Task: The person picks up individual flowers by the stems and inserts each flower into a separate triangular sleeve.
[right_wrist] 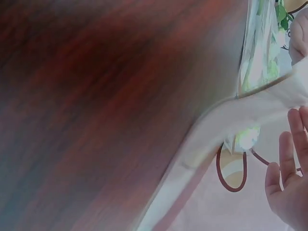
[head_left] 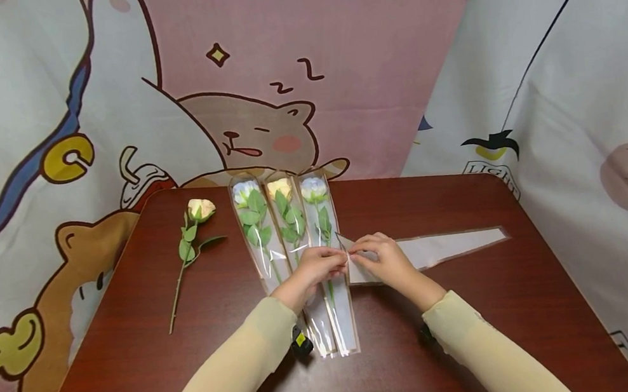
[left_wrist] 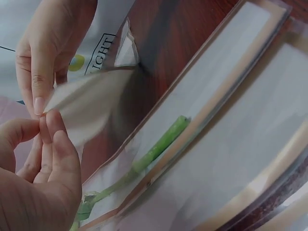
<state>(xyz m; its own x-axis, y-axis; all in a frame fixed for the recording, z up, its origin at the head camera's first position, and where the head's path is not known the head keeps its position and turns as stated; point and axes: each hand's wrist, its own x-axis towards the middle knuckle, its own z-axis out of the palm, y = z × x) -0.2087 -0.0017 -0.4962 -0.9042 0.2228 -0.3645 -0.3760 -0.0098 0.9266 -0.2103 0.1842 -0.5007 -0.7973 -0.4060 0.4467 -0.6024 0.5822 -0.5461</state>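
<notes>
A long tapered flower sleeve (head_left: 448, 248), white with a tan border, lies sideways over the table, narrow tip to the right. My left hand (head_left: 314, 267) and right hand (head_left: 382, 258) meet at its wide end, thumbs and fingers pinching the edge. In the left wrist view that end of the sleeve (left_wrist: 91, 103) rises off the table in a curve. Under my left hand lie three sleeved artificial roses side by side: a bluish rose (head_left: 245, 192), a yellow rose (head_left: 279, 190) and another bluish rose (head_left: 314, 188). My left hand partly hides their stems.
An unwrapped pale peach rose (head_left: 201, 210) with a leafy stem lies at the table's left. The dark red wooden table (head_left: 196, 387) backs onto a cartoon-printed cloth (head_left: 366, 88), which also hangs at both sides.
</notes>
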